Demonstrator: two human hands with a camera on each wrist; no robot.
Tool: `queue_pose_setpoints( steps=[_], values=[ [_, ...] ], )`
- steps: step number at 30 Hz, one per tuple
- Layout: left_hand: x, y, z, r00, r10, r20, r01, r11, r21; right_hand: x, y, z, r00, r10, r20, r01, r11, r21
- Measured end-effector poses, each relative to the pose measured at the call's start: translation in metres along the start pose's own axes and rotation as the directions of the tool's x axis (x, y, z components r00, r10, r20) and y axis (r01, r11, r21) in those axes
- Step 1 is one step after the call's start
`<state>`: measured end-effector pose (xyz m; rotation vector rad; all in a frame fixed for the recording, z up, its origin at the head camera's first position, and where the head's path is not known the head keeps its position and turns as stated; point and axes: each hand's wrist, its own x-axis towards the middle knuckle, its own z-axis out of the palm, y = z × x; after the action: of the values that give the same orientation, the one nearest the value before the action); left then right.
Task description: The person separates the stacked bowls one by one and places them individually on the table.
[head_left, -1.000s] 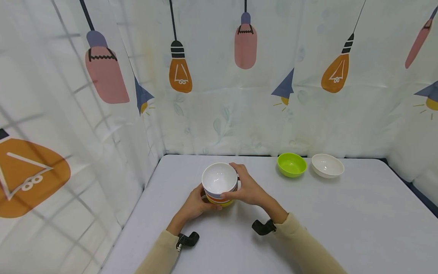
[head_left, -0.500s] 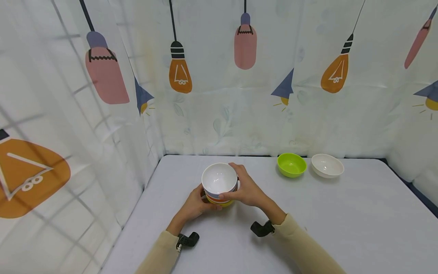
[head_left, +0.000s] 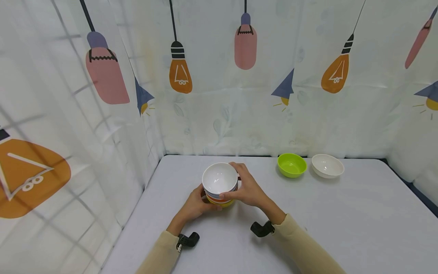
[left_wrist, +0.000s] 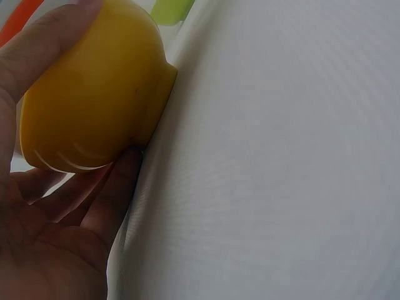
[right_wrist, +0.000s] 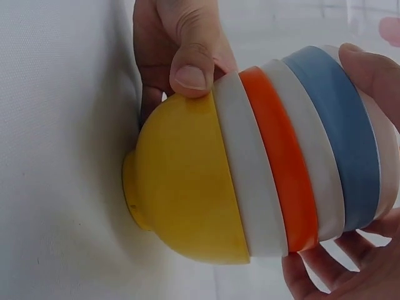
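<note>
A stack of nested bowls (head_left: pixel 219 179) stands upright on the table, left of its middle. In the right wrist view the yellow bowl (right_wrist: pixel 184 181) is lowest, with white, orange (right_wrist: pixel 281 156) and blue (right_wrist: pixel 337 137) bands above and a pale rim on top. My left hand (head_left: pixel 195 205) grips the yellow bowl low on its side, thumb on the near side and fingers behind, near its foot. Higher up, my right hand (head_left: pixel 251 192) holds the upper bowls between thumb and fingers. The yellow bowl's foot appears to touch the table in the left wrist view.
A lime green bowl (head_left: pixel 292 165) and a white bowl (head_left: pixel 327 166) sit side by side at the table's back edge, right of the stack. The white table (head_left: pixel 342 220) meets a lamp-patterned curtain (head_left: pixel 219 106) behind and at the left.
</note>
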<state>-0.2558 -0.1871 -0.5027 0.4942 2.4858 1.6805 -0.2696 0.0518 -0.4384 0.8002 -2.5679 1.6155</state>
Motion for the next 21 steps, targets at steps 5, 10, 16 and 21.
queue_pose_setpoints(
  steps=[5,10,16,21],
  values=[
    [0.0003,-0.0010,-0.0002,1.000,0.005,0.002,-0.005,1.000,-0.001,0.0009,0.0001,-0.0001,1.000,-0.007,-0.014,0.007,1.000,-0.006],
    [0.0000,-0.0015,-0.0006,1.000,0.011,0.001,-0.011,1.000,0.013,0.0015,-0.0007,-0.0011,1.000,-0.001,-0.025,0.000,1.000,-0.022],
    [-0.0006,-0.0016,-0.0009,1.000,0.020,0.012,-0.020,1.000,0.013,0.0012,-0.0026,-0.0038,1.000,0.004,-0.031,-0.005,0.999,-0.033],
    [-0.0004,-0.0015,-0.0012,1.000,0.023,0.017,-0.023,1.000,0.014,0.0006,-0.0049,-0.0069,0.999,0.009,-0.033,-0.010,1.000,-0.029]
  ],
)
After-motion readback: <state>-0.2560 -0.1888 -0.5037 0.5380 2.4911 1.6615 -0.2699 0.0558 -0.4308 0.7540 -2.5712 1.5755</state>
